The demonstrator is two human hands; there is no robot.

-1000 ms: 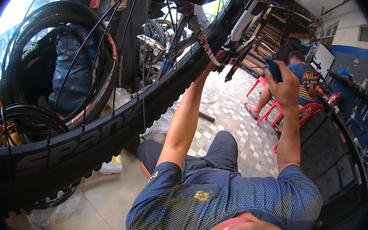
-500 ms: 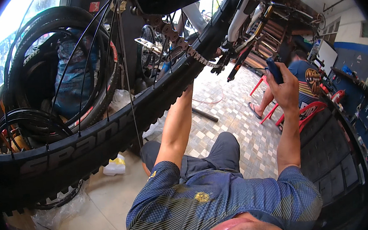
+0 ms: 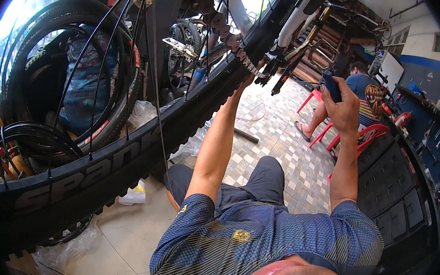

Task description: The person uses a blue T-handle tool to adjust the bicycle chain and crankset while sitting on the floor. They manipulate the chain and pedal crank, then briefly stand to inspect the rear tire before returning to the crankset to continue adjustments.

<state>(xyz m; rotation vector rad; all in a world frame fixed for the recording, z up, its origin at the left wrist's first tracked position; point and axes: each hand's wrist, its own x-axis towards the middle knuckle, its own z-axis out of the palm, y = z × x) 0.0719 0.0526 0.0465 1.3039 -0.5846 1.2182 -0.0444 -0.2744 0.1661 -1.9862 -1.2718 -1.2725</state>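
Overhead, the left hand (image 3: 245, 81) reaches the bike chain (image 3: 224, 32) by the knobby tyre (image 3: 128, 161), its fingers hidden; the right hand's (image 3: 344, 108) fingers wrap a dark-handled tool (image 3: 330, 86). Should the wheel turn, fingers could get pinched.

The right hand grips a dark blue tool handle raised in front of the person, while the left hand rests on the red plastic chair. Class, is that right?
Not quite. In the head view the left hand is not on the red plastic chair; it reaches up to the bicycle chain beside the knobby tyre. The right hand does grip a dark blue tool handle raised in front of the person.
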